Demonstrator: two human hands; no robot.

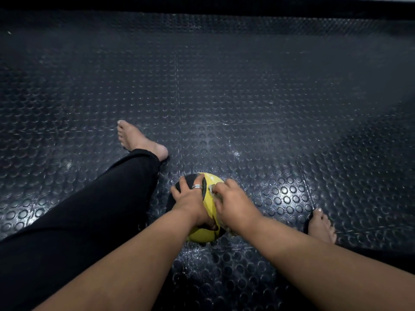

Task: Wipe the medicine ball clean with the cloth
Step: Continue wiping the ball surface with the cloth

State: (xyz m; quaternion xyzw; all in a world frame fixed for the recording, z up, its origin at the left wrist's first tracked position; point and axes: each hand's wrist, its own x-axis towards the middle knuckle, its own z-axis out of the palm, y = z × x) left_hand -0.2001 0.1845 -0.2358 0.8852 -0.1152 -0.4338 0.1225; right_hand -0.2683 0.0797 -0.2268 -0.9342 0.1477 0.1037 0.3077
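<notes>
Ball (207, 235) down on the studded floor (247, 97), between the bare feet. Left hand (190, 196) spread flat over the ball's black far-left side, fingers open, bracing it. Right hand (233, 205) on top of the ball's yellow right half, fingers curled round a pale cloth (213, 190) — only a scrap showing at the fingertips. Cloth right against the yellow panel, just right of the black seam. Right hand the wiping one; unwiped yellow probably lies nearer the body, below both wrists.
</notes>
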